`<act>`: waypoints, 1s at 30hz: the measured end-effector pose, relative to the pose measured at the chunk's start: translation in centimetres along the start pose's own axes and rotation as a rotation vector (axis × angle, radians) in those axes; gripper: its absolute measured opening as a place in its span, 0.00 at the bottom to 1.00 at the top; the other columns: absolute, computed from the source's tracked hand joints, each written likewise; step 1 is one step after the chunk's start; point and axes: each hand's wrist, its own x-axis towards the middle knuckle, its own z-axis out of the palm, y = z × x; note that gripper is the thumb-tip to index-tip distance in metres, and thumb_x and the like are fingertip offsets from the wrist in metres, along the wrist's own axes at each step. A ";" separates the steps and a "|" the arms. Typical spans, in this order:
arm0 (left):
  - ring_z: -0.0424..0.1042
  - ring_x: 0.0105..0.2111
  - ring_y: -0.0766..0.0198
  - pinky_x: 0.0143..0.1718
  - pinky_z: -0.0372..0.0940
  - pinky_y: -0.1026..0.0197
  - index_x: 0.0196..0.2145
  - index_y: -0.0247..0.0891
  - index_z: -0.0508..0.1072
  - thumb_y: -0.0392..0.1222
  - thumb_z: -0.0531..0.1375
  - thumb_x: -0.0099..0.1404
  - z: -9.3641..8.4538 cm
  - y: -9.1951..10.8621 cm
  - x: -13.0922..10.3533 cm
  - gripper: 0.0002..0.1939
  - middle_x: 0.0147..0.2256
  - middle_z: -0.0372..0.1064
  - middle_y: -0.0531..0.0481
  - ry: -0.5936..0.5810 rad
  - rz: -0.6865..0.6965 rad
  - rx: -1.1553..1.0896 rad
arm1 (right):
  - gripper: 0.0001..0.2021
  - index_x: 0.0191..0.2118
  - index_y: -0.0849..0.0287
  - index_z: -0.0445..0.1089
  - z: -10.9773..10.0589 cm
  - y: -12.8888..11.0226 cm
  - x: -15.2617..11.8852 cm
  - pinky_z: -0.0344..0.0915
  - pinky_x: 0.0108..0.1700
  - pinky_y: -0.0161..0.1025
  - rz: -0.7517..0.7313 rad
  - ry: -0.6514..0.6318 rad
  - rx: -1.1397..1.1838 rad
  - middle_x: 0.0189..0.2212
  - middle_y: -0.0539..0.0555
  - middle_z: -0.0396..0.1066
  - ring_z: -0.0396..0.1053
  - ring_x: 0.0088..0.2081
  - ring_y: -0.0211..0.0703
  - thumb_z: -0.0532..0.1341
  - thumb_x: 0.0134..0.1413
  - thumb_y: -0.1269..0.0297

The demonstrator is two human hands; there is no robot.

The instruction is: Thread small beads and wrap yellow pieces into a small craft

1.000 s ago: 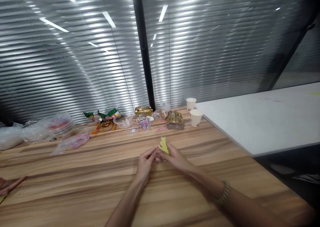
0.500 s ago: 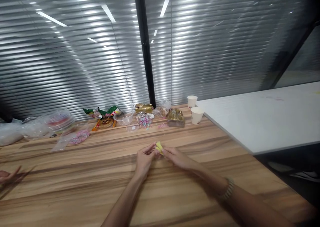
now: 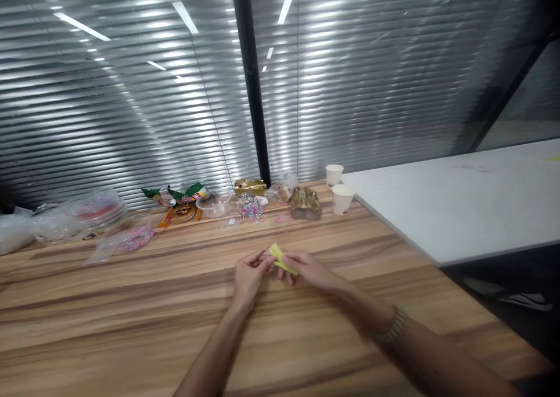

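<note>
A small yellow folded strip is pinched in the fingers of my right hand, above the wooden table. It looks like paper or soft sheet, though I cannot tell which. My left hand is closed, its fingertips at the left side of the strip. Between those fingertips shows a thin pink loop, like a small elastic band, next to the strip's upper end. Whether the loop goes round the strip is too small to tell.
Along the table's back lie a pile of small coloured bands, a clear bowl, snack packets, a gold package and two paper cups. Stacked plastic lids stand left. A white table adjoins at right.
More of the yellow strip shows, fanned out toward the lower right between my hands. Another person's hand at the left edge has gone out of view. The camera has shifted slightly.
</note>
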 end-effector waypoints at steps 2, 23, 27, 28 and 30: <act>0.66 0.20 0.70 0.25 0.63 0.67 0.37 0.31 0.73 0.39 0.67 0.39 0.0 0.1 0.0 0.24 0.22 0.72 0.49 0.008 -0.001 -0.007 | 0.21 0.32 0.64 0.65 0.0 0.0 0.0 0.60 0.26 0.33 0.002 0.015 0.026 0.26 0.53 0.65 0.61 0.21 0.32 0.49 0.52 0.48; 0.70 0.23 0.66 0.27 0.66 0.65 0.39 0.30 0.72 0.41 0.65 0.42 -0.1 -0.8 0.0 0.24 0.29 0.74 0.45 -0.015 0.015 0.054 | 0.17 0.50 0.60 0.59 0.5 -0.5 -0.8 0.56 0.49 0.41 -0.280 0.126 -0.700 0.48 0.57 0.62 0.59 0.47 0.43 0.49 0.56 0.63; 0.70 0.23 0.66 0.27 0.66 0.65 0.39 0.32 0.73 0.43 0.64 0.45 0.1 -1.1 -0.2 0.21 0.28 0.74 0.46 -0.032 0.130 0.172 | 0.15 0.49 0.59 0.60 0.2 0.6 -0.8 0.57 0.47 0.40 -0.254 0.162 -0.869 0.46 0.58 0.64 0.61 0.46 0.43 0.47 0.56 0.66; 0.70 0.23 0.65 0.26 0.66 0.65 0.38 0.33 0.73 0.43 0.64 0.45 0.1 -1.1 -0.2 0.21 0.30 0.74 0.45 -0.020 0.149 0.190 | 0.15 0.48 0.59 0.61 0.2 0.8 -0.8 0.57 0.46 0.40 -0.240 0.178 -0.889 0.44 0.58 0.65 0.62 0.44 0.43 0.47 0.56 0.68; 0.69 0.24 0.65 0.22 0.64 0.66 0.39 0.34 0.73 0.43 0.63 0.46 -0.1 -0.8 -0.2 0.21 0.33 0.73 0.45 0.015 0.171 0.219 | 0.14 0.46 0.60 0.62 0.0 0.9 -0.6 0.58 0.43 0.39 -0.211 0.220 -0.886 0.40 0.57 0.67 0.63 0.41 0.43 0.48 0.55 0.70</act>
